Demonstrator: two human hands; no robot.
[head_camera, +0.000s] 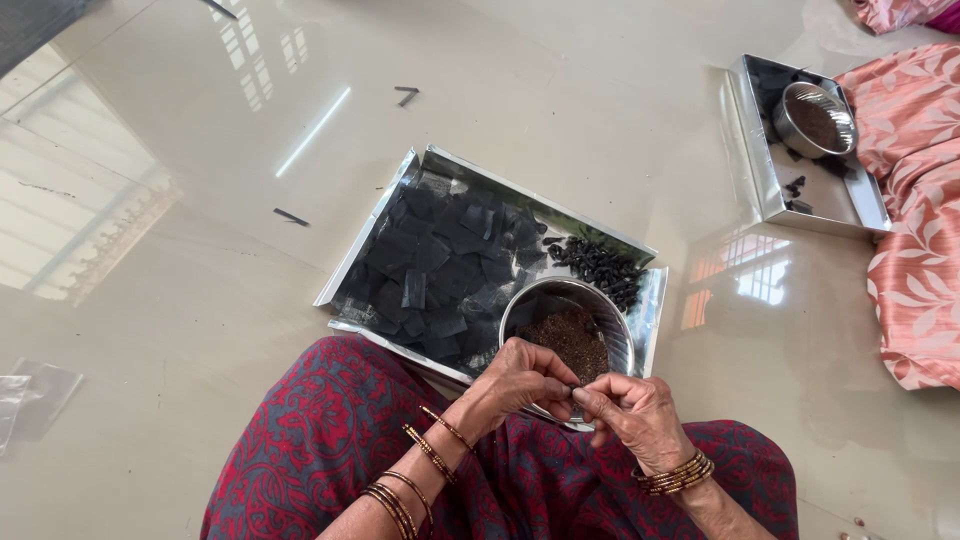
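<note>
Your left hand (520, 385) and right hand (640, 410) are meeting fingertip to fingertip just over the near rim of the steel bowl (612, 318), pinching a small dark piece (577, 392) between them; it is too small to tell exactly how it is folded. Both hands are closed on that piece, thumbs pressing in from either side. You are working right above the bowl, so anything that slips is dropping back into the brown powder (572, 340) rather than onto your red patterned cloth (330, 430). Keep holding it there, low and over the bowl, and keep the pinch even on both sides so the piece is not twisting.

The bowl is sitting in the near right corner of the steel tray (405, 185). To its left and farther from you the black square pieces (440, 260) are lying in a loose heap, and beyond the bowl, toward the far right of the tray, the small black rolled pieces (600, 265) are piling up.

Well apart, at the far right, a second tray (765, 150) is holding another bowl (815, 120) beside a pink patterned cloth (920, 220).
</note>
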